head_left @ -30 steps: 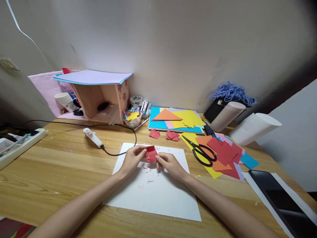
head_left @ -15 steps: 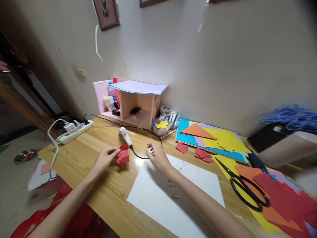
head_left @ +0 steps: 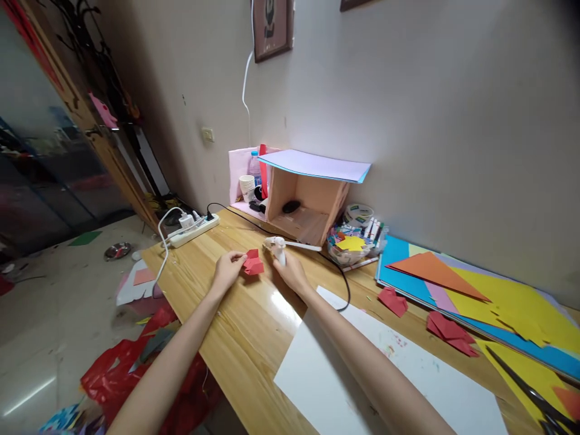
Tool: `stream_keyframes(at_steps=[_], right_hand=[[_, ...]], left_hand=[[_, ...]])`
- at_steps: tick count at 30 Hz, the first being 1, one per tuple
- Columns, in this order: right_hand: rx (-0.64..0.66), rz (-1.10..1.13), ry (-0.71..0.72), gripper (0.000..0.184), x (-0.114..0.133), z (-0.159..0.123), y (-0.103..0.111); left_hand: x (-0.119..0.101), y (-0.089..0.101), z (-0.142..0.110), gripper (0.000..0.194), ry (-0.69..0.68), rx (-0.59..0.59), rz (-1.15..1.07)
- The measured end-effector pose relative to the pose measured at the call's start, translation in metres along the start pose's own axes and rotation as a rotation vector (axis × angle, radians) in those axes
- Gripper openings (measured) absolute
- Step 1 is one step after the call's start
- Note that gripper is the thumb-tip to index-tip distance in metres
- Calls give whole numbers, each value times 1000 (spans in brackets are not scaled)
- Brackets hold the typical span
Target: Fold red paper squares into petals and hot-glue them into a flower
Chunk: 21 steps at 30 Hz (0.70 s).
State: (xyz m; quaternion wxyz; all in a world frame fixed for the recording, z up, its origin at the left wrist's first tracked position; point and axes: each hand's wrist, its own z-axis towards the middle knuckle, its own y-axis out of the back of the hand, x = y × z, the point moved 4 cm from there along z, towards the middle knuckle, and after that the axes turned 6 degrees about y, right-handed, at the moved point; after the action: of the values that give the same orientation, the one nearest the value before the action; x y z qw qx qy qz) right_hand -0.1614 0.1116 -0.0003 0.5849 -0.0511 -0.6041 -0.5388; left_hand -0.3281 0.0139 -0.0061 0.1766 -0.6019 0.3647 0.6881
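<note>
My left hand [head_left: 228, 270] pinches a small folded piece of red paper [head_left: 254, 262] by its left edge, just above the wooden table. To its right, my right hand [head_left: 292, 272] is closed around the handle of a white glue gun [head_left: 277, 244]. Part of the glue gun is hidden behind the fingers. A white stick [head_left: 302, 246] lies just behind it. Two more folded red paper pieces [head_left: 393, 301] [head_left: 449, 333] rest further right. Beneath my right forearm is a large white sheet [head_left: 326, 362] with coloured smudges.
A power strip [head_left: 194, 231] sits at the table's left edge. Behind my hands stands an open box [head_left: 333, 208] under a lilac sheet [head_left: 317, 164]. Coloured paper [head_left: 408, 275] and black scissors [head_left: 528, 389] lie right. A black cord [head_left: 347, 284] loops across the table.
My right hand has moved left and back and taken hold of the glue gun, which lay on the table. My left hand still holds the red paper. The view has swung left.
</note>
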Motion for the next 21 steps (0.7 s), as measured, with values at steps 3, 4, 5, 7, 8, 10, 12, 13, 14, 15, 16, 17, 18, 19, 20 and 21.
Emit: stream_keyframes(at_steps=[3,4,5,7,8,10,12,13,14,15,16,17,18,19,20,21], right_hand=[[-54,74,12,27,-5,-20,16],[-70,122,7,30,-8,-27,21],[-54,169,-3,32,-10,-34,24],[-39,248,-31,34,-15,-46,28],[-23,276,-48,35,-17,-50,28],[21,312,-74,36,-19,-57,25],[64,329,-84,35,-20,-61,23],[81,333,-86,35,-20,-62,22],[98,334,-88,34,-19,-62,21],[115,332,-87,33,-19,-62,20],[130,329,-86,32,-18,-62,20],[143,329,-83,32,-17,-62,19],[150,331,-77,31,-16,-63,19],[155,339,-71,31,-15,-63,20],[155,351,-67,31,-14,-63,20],[155,365,-67,31,-13,-63,20]], left_hand=[[5,-4,-3,26,-16,26,29],[5,-6,-5,26,-21,41,37],[6,-8,-7,26,-23,59,44],[5,-11,-10,26,-22,94,53],[5,-12,-12,26,-21,110,55],[4,-13,-14,26,-19,133,60],[3,-13,-15,26,-19,141,66],[2,-12,-16,25,-18,138,70],[2,-11,-16,25,-17,132,73],[2,-10,-16,25,-15,124,75],[2,-9,-15,25,-13,118,76],[3,-8,-15,26,-11,115,75],[3,-7,-15,26,-9,116,74],[3,-6,-15,26,-8,124,72],[3,-6,-15,27,-9,136,70],[3,-6,-16,27,-11,152,71]])
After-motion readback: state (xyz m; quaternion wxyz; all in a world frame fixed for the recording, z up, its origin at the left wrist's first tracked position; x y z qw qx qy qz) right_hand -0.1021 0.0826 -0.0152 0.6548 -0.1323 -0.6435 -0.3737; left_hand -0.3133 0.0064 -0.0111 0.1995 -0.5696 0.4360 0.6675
